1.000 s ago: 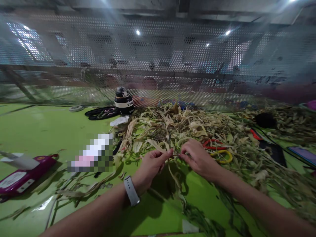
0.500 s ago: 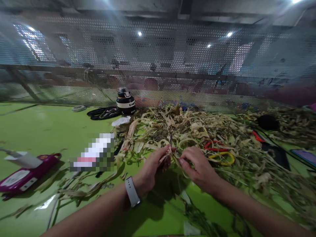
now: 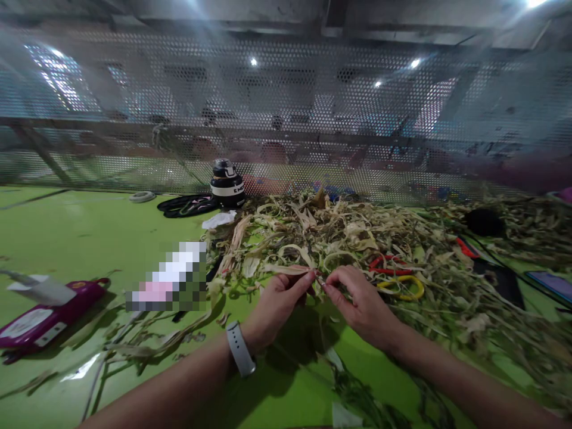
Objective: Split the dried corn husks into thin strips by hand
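At the centre of the frame, both hands meet over the near edge of a heap of dried leaves (image 3: 357,238) that spreads across the right half of the green table (image 3: 89,238). The left hand (image 3: 274,307), with a pale watch (image 3: 240,356) on its wrist, pinches the end of a pale leaf strip (image 3: 286,269) between thumb and forefinger. The right hand (image 3: 361,307) has its fingertips pressed together on the same strip, just beside the left fingertips, so the two hands almost touch. The strip runs left from the pinch, lying along the edge of the heap.

Just right of the right hand, red and yellow scissors (image 3: 395,277) lie among the leaves. At the upper middle of the table stands a dark bottle (image 3: 226,185) in front of a mesh screen (image 3: 286,119), with a black strap (image 3: 185,204) to its left and a roll of tape (image 3: 142,196) further left. A magenta case (image 3: 44,319) lies at the lower left. A phone (image 3: 552,285) sits at the right edge.
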{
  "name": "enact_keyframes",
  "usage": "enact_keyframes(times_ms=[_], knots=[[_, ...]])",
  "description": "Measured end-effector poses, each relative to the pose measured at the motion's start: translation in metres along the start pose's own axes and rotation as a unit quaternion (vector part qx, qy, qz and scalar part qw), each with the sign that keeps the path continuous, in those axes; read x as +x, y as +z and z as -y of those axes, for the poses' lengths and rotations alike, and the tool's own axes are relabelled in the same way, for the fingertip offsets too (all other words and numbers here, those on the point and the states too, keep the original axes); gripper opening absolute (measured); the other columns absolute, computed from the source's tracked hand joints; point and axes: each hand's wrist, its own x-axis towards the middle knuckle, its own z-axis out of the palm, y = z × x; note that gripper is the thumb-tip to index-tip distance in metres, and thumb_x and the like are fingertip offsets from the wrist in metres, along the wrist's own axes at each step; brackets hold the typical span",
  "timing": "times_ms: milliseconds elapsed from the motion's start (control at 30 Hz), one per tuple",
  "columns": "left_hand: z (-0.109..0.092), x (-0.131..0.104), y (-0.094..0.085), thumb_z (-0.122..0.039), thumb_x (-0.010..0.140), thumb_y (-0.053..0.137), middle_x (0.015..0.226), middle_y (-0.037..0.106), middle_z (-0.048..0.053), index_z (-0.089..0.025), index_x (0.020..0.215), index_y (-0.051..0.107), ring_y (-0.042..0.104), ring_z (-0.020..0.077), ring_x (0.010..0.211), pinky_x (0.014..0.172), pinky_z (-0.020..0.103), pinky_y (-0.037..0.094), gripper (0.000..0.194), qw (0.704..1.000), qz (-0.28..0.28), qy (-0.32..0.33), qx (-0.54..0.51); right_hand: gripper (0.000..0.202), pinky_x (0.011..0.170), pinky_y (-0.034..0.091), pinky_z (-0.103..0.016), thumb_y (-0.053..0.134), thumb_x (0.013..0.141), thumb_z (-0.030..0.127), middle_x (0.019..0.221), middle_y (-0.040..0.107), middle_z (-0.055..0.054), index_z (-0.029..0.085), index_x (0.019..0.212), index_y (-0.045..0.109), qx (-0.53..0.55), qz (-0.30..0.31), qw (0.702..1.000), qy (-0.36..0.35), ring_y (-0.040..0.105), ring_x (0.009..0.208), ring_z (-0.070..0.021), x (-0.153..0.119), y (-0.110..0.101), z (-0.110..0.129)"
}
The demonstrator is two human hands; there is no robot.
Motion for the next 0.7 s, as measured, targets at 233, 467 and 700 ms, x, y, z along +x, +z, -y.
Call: enact_keyframes(times_ms=[233, 467, 700], knots=[[-0.006, -0.001, -0.005, -0.043, 0.075, 0.062, 0.056, 0.044, -0.005, -0.015, 0.072, 0.056, 0.034, 0.0078, 0.052, 0.048, 0.02, 0.025, 0.029, 0.998, -0.033, 0.017, 0.043, 0.017, 0.065, 0.038, -0.03, 0.042, 0.091, 0.024, 0.075, 0.056, -0.003, 0.019, 0.077, 0.05, -0.012, 0.037, 0.999, 0.0, 0.049, 0.072, -0.0173, 0.005, -0.007, -0.006], [-0.005, 0.002, -0.01, -0.043, 0.073, 0.064, 0.058, 0.051, -0.003, -0.014, 0.074, 0.062, 0.039, 0.0081, 0.053, 0.048, 0.019, 0.028, 0.029, 0.997, -0.001, 0.017, 0.079, 0.007, 0.069, 0.039, -0.032, 0.047, 0.085, 0.02, 0.079, 0.057, -0.004, 0.018, 0.081, 0.053, -0.031, -0.009, 0.999, -0.033, 0.05, 0.077, -0.0183, 0.004, -0.01, -0.008], [0.005, -0.003, 0.001, -0.033, 0.059, 0.073, 0.055, 0.054, -0.001, -0.012, 0.056, 0.061, 0.044, 0.0105, 0.054, 0.052, 0.022, 0.035, 0.023, 0.994, 0.067, 0.029, 0.086, 0.024, 0.073, 0.036, -0.035, 0.055, 0.08, 0.018, 0.081, 0.059, -0.004, 0.021, 0.103, 0.062, -0.07, -0.062, 0.974, -0.206, 0.049, 0.078, -0.0188, -0.007, -0.009, 0.011]])
